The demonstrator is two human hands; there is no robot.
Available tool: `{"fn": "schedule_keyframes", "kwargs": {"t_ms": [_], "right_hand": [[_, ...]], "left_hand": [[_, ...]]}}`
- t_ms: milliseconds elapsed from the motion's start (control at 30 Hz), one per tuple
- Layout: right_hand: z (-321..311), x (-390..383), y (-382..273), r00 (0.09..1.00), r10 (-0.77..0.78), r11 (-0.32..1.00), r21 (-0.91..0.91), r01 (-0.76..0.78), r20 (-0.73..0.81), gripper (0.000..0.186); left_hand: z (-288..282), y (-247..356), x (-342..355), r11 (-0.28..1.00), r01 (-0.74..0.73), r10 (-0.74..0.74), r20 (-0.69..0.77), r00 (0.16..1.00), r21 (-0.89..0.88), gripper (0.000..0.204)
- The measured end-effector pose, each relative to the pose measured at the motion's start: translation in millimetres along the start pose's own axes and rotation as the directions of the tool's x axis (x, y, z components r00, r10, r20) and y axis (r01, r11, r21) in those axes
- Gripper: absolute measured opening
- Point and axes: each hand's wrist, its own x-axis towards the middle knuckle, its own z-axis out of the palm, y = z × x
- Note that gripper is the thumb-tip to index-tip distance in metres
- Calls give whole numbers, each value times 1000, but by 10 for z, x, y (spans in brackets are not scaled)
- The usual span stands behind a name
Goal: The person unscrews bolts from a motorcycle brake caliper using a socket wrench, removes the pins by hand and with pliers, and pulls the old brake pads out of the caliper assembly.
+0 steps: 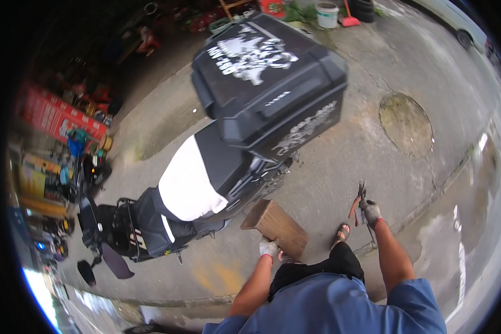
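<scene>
My left hand (pixel 269 246), in a pale work glove, is closed on the near side of a small brown wooden stool (pixel 284 225). The stool is tilted beside my legs, and its underside is hidden. On the right, my gloved right hand (pixel 370 211) is wrapped round a bunch of hand tools. Among them are pliers (pixel 354 207) with orange-red handles and dark metal tips pointing away from me. A thin dark rod sticks out below that hand; I cannot make out its kind. Just ahead stands a black motor scooter (pixel 228 167) with a white cover (pixel 189 181) over its seat.
A large black top box (pixel 284 83) sits on the scooter's rear. Behind it are a white bucket (pixel 327 15), a red dustpan (pixel 350 21) and stacked tyres (pixel 363 10). A round cover (pixel 406 125) lies in the concrete at right. Red shop clutter lines the left.
</scene>
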Motion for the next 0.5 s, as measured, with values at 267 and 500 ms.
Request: {"fn": "schedule_keyframes", "kwargs": {"t_ms": [267,500], "right_hand": [[-370,527,512,981,68,912,409,12,-179,52],[-335,1445,1603,931,186,975,173,-136,-315,55]], "left_hand": [[1355,-321,209,853,-266,167,248,954,450,60],[2156,-904,697,522,-239,-110,342,933,819,60]]}}
